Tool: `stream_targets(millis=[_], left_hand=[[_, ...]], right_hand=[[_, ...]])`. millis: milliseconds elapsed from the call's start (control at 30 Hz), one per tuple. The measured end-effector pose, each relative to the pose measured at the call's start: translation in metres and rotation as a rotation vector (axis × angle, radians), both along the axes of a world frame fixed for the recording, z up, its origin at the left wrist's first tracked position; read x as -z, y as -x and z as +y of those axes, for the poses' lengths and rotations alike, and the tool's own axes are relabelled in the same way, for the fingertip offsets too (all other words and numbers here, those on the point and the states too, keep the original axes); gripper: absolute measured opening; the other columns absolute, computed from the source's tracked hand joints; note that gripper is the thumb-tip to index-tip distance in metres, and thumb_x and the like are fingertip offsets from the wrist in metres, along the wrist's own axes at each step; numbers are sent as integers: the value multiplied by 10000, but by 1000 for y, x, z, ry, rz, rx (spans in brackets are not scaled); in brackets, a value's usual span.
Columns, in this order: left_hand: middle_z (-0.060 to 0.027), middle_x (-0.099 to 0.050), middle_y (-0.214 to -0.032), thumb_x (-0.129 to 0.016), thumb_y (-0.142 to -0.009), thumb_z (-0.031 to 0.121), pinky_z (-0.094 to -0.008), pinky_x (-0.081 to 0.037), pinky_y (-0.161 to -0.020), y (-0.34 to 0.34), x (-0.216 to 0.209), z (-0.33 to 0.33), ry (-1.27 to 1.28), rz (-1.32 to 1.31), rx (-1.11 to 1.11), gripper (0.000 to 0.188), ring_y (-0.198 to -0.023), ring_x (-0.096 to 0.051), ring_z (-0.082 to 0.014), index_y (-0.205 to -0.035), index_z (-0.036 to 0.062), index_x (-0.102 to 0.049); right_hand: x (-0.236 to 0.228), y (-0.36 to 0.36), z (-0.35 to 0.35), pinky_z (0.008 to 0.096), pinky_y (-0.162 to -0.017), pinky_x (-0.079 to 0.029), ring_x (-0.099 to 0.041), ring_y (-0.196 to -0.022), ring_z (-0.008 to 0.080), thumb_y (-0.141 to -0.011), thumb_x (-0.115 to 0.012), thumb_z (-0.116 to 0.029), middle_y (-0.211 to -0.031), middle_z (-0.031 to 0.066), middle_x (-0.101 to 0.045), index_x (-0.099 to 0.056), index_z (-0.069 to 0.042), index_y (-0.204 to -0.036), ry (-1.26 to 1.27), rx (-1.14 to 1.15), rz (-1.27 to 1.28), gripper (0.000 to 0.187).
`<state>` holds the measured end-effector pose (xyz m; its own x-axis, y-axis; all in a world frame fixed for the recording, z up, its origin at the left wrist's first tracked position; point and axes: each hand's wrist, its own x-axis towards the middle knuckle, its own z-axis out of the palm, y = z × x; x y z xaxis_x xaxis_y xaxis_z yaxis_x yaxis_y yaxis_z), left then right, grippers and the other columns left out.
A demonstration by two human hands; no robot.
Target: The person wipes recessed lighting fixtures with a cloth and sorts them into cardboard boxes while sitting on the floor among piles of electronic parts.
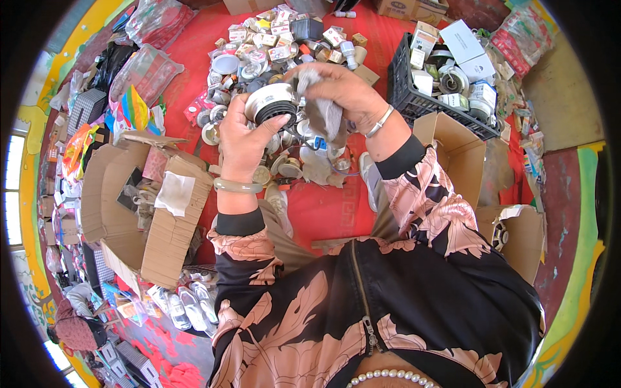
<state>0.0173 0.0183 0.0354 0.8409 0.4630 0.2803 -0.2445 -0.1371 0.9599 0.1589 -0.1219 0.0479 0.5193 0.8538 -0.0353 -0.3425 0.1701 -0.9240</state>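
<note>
My left hand (pixel 240 141) is closed round a white round light fitting (pixel 270 98) with a dark ribbed inside, thumb on its near edge. In my right hand (pixel 354 95) is a crumpled grey cloth (pixel 325 115), part of which hangs below the fingers. The right fingertips come close to the fitting's right side; whether they touch it I cannot tell. Beneath both hands, a heap of lamp parts and small boxes (pixel 279 50) spreads over a red floor covering (pixel 330 213).
An open cardboard box (pixel 158 236) stands at the left, a black plastic crate (pixel 404 90) full of fittings and boxes at the far right. Another open carton (pixel 462 152) is by my right arm. Several pale shoes (pixel 187 304) lie at the lower left.
</note>
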Motion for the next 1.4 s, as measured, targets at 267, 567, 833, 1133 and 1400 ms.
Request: stream_targets(millis=[267,567,833,1133,1400], left_hand=[[-65,-605,-837,-770,-614,88,-259,-465,-680,-3,-3,-11,-287,100,-209,413,-756,-565,-106,-939,1,-531],[-88,-585,-943,-751,-648,108,-266,-465,-719,-3,5,-8,-148,138,-21,460,-817,-558,-118,-1019,-21,-511],[-97,-485,-1175,-569,-742,560,-384,-361,-932,-13,16,-13,709,-147,98,697,-1080,-456,-234,-1183,37,-437],[-81,-535,-1121,-638,-592,656,-398,-450,-874,-7,1,3,875,-360,64,856,-1015,-535,-233,-1188,72,-449],[-81,-532,-1119,-692,-553,627,-409,-430,-906,-9,8,-3,715,-282,224,894,-1045,-522,-230,-1183,45,-439]], right_hand=[[-7,10,6,277,-801,-440,-544,-958,150,-844,-570,-236,-1065,104,-568,-509,-45,-1181,94,145,-747,393],[-2,17,10,331,-689,-450,-568,-773,315,-828,-548,-163,-848,150,-602,-566,-29,-973,84,180,-906,198],[-4,34,14,366,-727,-463,-564,-836,301,-688,-609,6,-882,108,-585,-581,-60,-963,-258,652,-1523,285],[-20,49,1,242,-777,-455,-563,-916,140,-821,-537,-38,-956,43,-617,-575,-15,-1070,-336,452,-452,253],[-25,31,9,238,-703,-449,-555,-774,138,-772,-613,-83,-889,75,-589,-570,-27,-954,-127,646,-727,194]])
